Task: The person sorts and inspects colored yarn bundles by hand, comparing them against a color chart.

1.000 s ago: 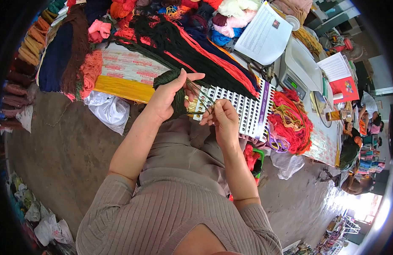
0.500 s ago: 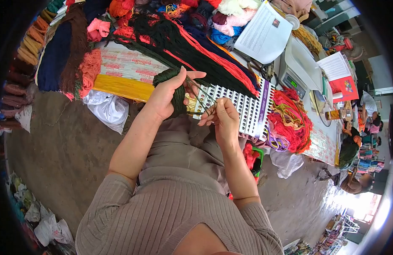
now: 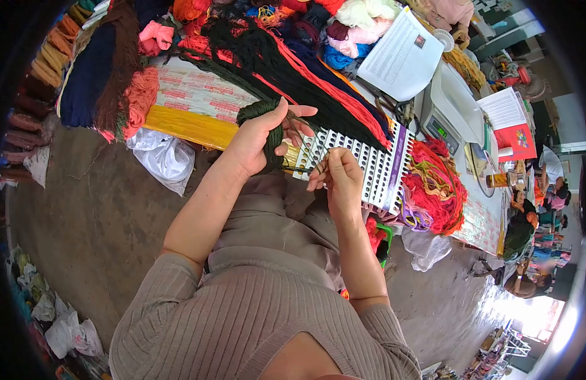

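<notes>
A bundle of dark green yarn [image 3: 272,149] is looped around my left hand [image 3: 258,134], whose thumb and index finger stick out past it. Several thin strands run from this bundle across to my right hand [image 3: 339,172]. There the thumb and fingers are closed in a pinch on the strands. Both hands are above the table's front edge, over a white card with rows of holes [image 3: 369,166] and a purple strip. Just beyond them lie long black yarn hanks [image 3: 293,82] and coral-pink yarn [image 3: 343,95].
A tangle of red and multicoloured yarn [image 3: 437,187] sits right of the card. Farther right are a digital scale [image 3: 446,123], a printed sheet [image 3: 399,57] and a jar [image 3: 503,180]. Navy and brown hanks [image 3: 89,79] hang at left, above a white plastic bag [image 3: 163,158]. Another person [image 3: 454,12] is at the far side.
The view has shifted slightly, so the table and both hands appear a little farther right. My hands keep nearly the same pose on the yarn. More of the person at the far side shows.
</notes>
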`<state>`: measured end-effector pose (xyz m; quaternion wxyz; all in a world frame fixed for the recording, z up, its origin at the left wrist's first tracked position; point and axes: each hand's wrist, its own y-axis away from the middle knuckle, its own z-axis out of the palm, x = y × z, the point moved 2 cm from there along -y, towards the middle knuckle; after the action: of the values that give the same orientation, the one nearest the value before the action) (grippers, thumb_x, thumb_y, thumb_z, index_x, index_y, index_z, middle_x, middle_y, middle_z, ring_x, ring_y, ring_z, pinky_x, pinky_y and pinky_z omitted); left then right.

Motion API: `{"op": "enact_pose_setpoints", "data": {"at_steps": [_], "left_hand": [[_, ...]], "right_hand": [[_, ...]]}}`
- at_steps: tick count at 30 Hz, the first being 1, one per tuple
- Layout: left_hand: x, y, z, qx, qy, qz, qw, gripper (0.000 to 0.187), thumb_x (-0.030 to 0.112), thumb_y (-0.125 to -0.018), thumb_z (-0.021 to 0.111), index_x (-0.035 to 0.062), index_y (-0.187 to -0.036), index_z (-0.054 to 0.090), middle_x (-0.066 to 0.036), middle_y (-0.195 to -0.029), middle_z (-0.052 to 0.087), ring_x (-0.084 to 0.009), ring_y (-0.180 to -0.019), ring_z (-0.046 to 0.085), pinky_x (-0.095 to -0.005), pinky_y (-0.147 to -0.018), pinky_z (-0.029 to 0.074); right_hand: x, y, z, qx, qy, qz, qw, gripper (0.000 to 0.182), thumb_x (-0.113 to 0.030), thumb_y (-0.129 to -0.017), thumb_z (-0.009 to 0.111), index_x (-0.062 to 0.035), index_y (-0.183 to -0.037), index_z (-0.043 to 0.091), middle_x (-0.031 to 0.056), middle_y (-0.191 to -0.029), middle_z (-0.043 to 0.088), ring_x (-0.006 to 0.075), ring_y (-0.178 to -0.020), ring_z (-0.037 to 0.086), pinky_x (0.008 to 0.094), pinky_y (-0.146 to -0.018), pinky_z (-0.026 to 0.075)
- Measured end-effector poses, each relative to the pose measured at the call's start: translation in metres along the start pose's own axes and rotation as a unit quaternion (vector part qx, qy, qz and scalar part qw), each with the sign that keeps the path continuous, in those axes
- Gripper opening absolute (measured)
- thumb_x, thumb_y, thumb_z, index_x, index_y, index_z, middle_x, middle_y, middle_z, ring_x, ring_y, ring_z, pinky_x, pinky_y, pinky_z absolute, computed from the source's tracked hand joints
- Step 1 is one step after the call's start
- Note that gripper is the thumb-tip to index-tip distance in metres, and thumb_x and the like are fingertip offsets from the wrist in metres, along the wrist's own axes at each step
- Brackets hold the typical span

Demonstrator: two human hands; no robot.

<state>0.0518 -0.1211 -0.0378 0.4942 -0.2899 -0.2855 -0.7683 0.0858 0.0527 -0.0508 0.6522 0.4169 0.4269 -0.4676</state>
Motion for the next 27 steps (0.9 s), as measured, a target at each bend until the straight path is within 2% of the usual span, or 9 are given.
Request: {"op": "enact_pose_setpoints", "data": {"at_steps": [5, 9, 10, 12, 15, 19, 20, 25, 27], "left_hand": [[0.004, 0.006, 0.001, 0.066, -0.147, -0.015, 0.987, 0.052, 0.046, -0.094, 0.038, 0.0010, -0.108, 0.060, -0.002, -0.070, 0.059, -0.0057, -0.056, 0.048, -0.0175, -0.046, 0.029], [0.006, 0.022, -0.079, -0.028, 0.022, -0.100, 0.994, 0.049, 0.046, -0.092, 0.046, 0.0110, -0.058, 0.044, 0.008, -0.045, 0.029, -0.0026, -0.036, 0.021, -0.0201, -0.034, 0.013], [0.017, 0.035, -0.096, 0.102, 0.044, -0.077, 0.991, 0.044, 0.043, -0.092, 0.047, 0.0128, -0.060, 0.043, 0.009, -0.046, 0.026, -0.0034, -0.036, 0.020, -0.0204, -0.034, 0.014], [0.029, 0.058, -0.168, 0.098, 0.181, -0.031, 0.978, 0.041, 0.036, -0.095, 0.043, 0.0165, -0.060, 0.036, 0.008, -0.047, 0.021, -0.0056, -0.036, 0.018, -0.0221, -0.034, 0.015], [0.050, 0.118, -0.257, 0.326, 0.178, 0.073, 0.925, 0.034, 0.025, -0.094, 0.044, 0.0127, -0.063, 0.040, 0.006, -0.052, 0.028, -0.0067, -0.040, 0.025, -0.0217, -0.038, 0.021], [0.065, 0.187, -0.351, 0.291, 0.351, 0.195, 0.868, 0.033, 0.024, -0.094, 0.040, 0.0101, -0.065, 0.045, 0.004, -0.047, 0.030, -0.0082, -0.038, 0.026, -0.0220, -0.038, 0.023], [0.066, 0.194, -0.351, 0.282, 0.392, 0.224, 0.847, 0.035, 0.027, -0.095, 0.038, 0.0094, -0.066, 0.046, 0.005, -0.047, 0.030, -0.0083, -0.038, 0.026, -0.0218, -0.038, 0.023], [0.070, 0.156, -0.257, 0.200, 0.306, 0.226, 0.903, 0.036, 0.031, -0.097, 0.036, 0.0009, -0.099, 0.056, 0.006, -0.050, 0.032, -0.0054, -0.042, 0.027, -0.0190, -0.042, 0.023], [0.058, 0.116, -0.179, 0.139, 0.234, 0.185, 0.944, 0.038, 0.030, -0.096, 0.040, 0.0001, -0.117, 0.051, 0.006, -0.055, 0.037, -0.0050, -0.045, 0.030, -0.0184, -0.044, 0.025]], "right_hand": [[-0.009, 0.007, 0.002, -0.047, 0.366, -0.111, 0.923, 0.009, -0.009, -0.089, 0.055, 0.0003, -0.089, 0.055, 0.0037, -0.068, 0.056, 0.0102, -0.060, 0.053, 0.0219, -0.055, 0.042], [-0.084, 0.010, -0.014, 0.035, 0.368, -0.243, 0.897, 0.016, -0.014, -0.092, 0.049, 0.0000, -0.093, 0.058, 0.0090, -0.094, 0.062, 0.0156, -0.088, 0.058, 0.0268, -0.077, 0.044], [-0.100, 0.004, -0.035, 0.012, 0.280, -0.281, 0.918, 0.027, -0.024, -0.093, 0.048, 0.0014, -0.094, 0.058, 0.0131, -0.103, 0.060, 0.0210, -0.093, 0.058, 0.0314, -0.083, 0.045], [-0.131, 0.005, -0.073, -0.035, -0.060, -0.260, 0.963, 0.029, -0.027, -0.094, 0.046, 0.0011, -0.097, 0.053, 0.0191, -0.110, 0.057, 0.0280, -0.106, 0.054, 0.0420, -0.095, 0.040], [-0.197, 0.011, -0.133, -0.105, -0.426, -0.194, 0.877, 0.019, -0.016, -0.093, 0.045, 0.0019, -0.098, 0.048, 0.0100, -0.090, 0.048, 0.0198, -0.084, 0.049, 0.0303, -0.070, 0.042], [-0.283, 0.030, -0.289, 0.015, -0.108, -0.305, 0.946, 0.017, -0.019, -0.091, 0.052, -0.0032, -0.097, 0.051, -0.0003, -0.084, 0.048, 0.0100, -0.071, 0.044, 0.0215, -0.062, 0.034], [-0.302, 0.041, -0.300, 0.371, -0.009, -0.374, 0.850, 0.012, -0.019, -0.088, 0.055, -0.0079, -0.092, 0.053, -0.0025, -0.072, 0.046, 0.0095, -0.064, 0.040, 0.0209, -0.058, 0.032], [-0.333, 0.080, -0.314, 0.405, 0.102, -0.484, 0.769, 0.027, -0.019, -0.087, 0.050, -0.0133, -0.062, 0.041, -0.0014, -0.058, 0.040, 0.0087, -0.048, 0.028, 0.0213, -0.048, 0.025], [-0.284, 0.052, -0.226, 0.441, 0.174, -0.417, 0.776, 0.015, -0.016, -0.087, 0.052, -0.0074, -0.076, 0.058, 0.0011, -0.063, 0.048, 0.0093, -0.052, 0.038, 0.0216, -0.050, 0.029]]}}
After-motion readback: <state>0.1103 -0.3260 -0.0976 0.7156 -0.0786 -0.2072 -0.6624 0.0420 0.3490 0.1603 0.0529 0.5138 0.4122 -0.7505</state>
